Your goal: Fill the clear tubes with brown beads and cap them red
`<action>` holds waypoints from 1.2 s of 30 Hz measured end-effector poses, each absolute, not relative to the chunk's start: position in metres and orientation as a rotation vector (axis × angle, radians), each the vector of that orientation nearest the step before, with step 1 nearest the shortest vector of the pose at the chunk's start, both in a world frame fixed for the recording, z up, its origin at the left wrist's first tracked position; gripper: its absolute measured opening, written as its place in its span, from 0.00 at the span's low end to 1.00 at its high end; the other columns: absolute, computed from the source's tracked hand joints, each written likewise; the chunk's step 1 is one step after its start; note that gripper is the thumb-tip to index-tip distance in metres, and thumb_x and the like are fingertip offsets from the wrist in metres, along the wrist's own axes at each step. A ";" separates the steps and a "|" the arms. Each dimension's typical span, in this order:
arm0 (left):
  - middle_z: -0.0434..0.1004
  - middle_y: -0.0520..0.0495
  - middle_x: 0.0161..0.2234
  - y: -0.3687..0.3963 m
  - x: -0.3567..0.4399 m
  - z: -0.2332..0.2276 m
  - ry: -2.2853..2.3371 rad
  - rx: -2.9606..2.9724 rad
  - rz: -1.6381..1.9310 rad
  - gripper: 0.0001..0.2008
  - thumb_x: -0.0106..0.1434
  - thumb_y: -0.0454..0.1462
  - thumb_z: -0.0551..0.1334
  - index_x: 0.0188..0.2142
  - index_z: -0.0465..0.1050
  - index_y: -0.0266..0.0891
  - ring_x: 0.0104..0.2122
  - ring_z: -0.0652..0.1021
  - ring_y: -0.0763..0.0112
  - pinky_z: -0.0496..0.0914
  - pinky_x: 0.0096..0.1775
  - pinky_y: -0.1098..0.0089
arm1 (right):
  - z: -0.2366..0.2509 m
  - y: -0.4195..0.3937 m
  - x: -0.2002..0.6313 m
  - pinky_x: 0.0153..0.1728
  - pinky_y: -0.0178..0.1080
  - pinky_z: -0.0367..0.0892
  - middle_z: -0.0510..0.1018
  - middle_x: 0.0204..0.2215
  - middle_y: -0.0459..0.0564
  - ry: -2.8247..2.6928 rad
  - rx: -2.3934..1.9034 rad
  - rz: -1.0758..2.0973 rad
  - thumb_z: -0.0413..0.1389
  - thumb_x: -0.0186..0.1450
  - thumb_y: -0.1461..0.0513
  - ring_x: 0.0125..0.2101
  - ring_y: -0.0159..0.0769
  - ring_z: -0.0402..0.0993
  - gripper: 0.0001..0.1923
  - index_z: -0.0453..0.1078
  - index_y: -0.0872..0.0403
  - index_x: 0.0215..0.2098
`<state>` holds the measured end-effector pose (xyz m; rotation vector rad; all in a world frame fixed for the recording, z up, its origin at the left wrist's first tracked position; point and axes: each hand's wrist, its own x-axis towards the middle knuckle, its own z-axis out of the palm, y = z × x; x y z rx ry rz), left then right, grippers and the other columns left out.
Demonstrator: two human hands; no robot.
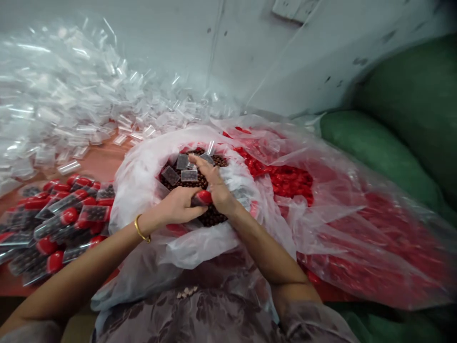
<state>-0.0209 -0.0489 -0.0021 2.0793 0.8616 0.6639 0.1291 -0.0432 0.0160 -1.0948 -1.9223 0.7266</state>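
Note:
My left hand (180,205), with a gold bangle at the wrist, is closed around a small clear container with a red cap (204,196). My right hand (213,180) has its fingers stretched out, its palm side close to the cap; whether it touches is unclear. Both hands are over an open white plastic bag (137,157) of small dark brown balls (214,217). Several clear plastic containers (189,175) lie on the balls, just beyond my left hand.
Filled red-capped containers (71,216) are piled at left on the orange-red table (103,159). Behind them rises a large heap of clear containers (71,90). At right, a clear bag (342,224) holds red caps (291,183). Green sacks (374,152) stand by the wall (243,52).

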 end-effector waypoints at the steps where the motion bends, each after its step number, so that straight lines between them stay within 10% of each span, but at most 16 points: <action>1: 0.69 0.53 0.23 -0.052 -0.028 0.001 0.875 2.044 0.758 0.10 0.59 0.41 0.58 0.26 0.67 0.37 0.23 0.67 0.75 0.62 0.28 0.74 | 0.021 -0.040 0.141 0.59 0.44 0.60 0.71 0.57 0.51 -1.856 -1.113 0.700 0.21 0.68 0.42 0.59 0.37 0.65 0.43 0.64 0.51 0.61; 6: 0.74 0.54 0.26 -0.082 -0.113 0.014 1.408 2.087 0.986 0.10 0.62 0.45 0.57 0.31 0.68 0.41 0.27 0.73 0.71 0.66 0.31 0.72 | 0.024 -0.015 0.255 0.47 0.47 0.68 0.80 0.42 0.55 -1.736 -1.634 0.158 0.47 0.67 0.54 0.43 0.42 0.75 0.20 0.75 0.54 0.48; 11: 0.68 0.55 0.21 -0.101 -0.203 0.000 2.252 2.284 0.389 0.11 0.65 0.47 0.52 0.31 0.65 0.46 0.25 0.71 0.65 0.59 0.27 0.70 | -0.009 0.002 0.330 0.45 0.48 0.65 0.76 0.48 0.62 -2.048 -2.272 -0.247 0.50 0.60 0.67 0.49 0.51 0.68 0.20 0.75 0.58 0.49; 17: 0.70 0.44 0.54 -0.093 -0.207 0.021 2.016 2.627 0.282 0.18 0.65 0.43 0.53 0.53 0.63 0.43 0.51 0.72 0.58 0.68 0.47 0.60 | -0.023 0.003 0.333 0.46 0.52 0.60 0.74 0.46 0.67 -1.957 -2.258 -0.465 0.51 0.63 0.63 0.49 0.54 0.66 0.14 0.74 0.60 0.43; 25: 0.78 0.42 0.36 -0.035 -0.058 0.034 1.263 2.935 0.197 0.13 0.67 0.35 0.51 0.43 0.74 0.35 0.37 0.76 0.65 0.68 0.42 0.67 | 0.004 -0.029 0.244 0.28 0.39 0.66 0.73 0.27 0.46 -1.480 -1.472 0.249 0.58 0.58 0.53 0.26 0.35 0.69 0.14 0.64 0.52 0.37; 36: 0.80 0.41 0.37 0.011 -0.014 0.022 1.439 2.627 -0.137 0.15 0.61 0.44 0.59 0.40 0.74 0.34 0.39 0.78 0.62 0.69 0.37 0.71 | -0.025 -0.041 0.192 0.17 0.32 0.55 0.64 0.18 0.36 -1.322 -1.260 0.781 0.59 0.56 0.54 0.15 0.26 0.59 0.14 0.61 0.50 0.33</action>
